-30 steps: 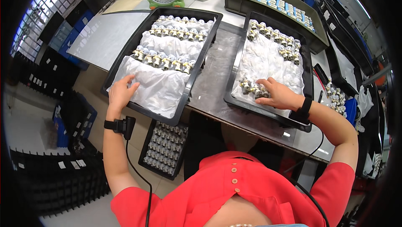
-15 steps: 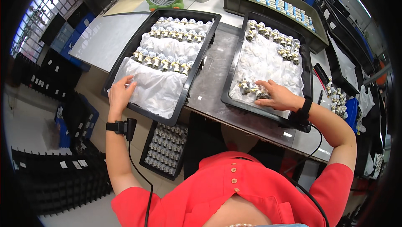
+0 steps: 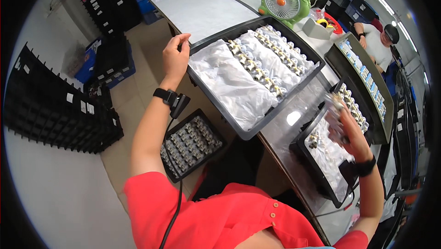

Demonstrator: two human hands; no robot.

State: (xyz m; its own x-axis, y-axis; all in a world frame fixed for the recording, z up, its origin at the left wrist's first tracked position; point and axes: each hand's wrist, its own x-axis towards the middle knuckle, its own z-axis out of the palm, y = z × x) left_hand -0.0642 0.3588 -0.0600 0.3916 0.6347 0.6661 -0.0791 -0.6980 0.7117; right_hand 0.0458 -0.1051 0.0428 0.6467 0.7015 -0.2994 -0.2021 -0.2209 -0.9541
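Observation:
My left hand (image 3: 176, 57) is beside the left corner of a black tray (image 3: 245, 134), its fingers loosely bent and nothing visible in them. White tissue (image 3: 225, 79) lines this tray, and rows of small figurines (image 3: 255, 70) with pale blue-grey tops lie between its folds. Smeared by motion, my right hand (image 3: 349, 132) is above a second black tray (image 3: 317, 173), closed around figurines (image 3: 336, 104) whose number I cannot make out. Under that hand, a single figurine (image 3: 313, 139) lies on the tissue. More figurines (image 3: 351, 102) line the tray's far end.
A green fan (image 3: 282, 3) and a tape dispenser (image 3: 317, 29) stand at the back. An olive bin (image 3: 386, 125) holds blue-and-white pieces. Below the table is a filled black tray (image 3: 190, 145); stacked black trays (image 3: 59, 102) stand left. A person (image 3: 379, 42) is at the far right.
The view has turned left, shifting the trays rightward in the picture. My right hand has lifted from the near end of the right tray with figurines in its grasp.

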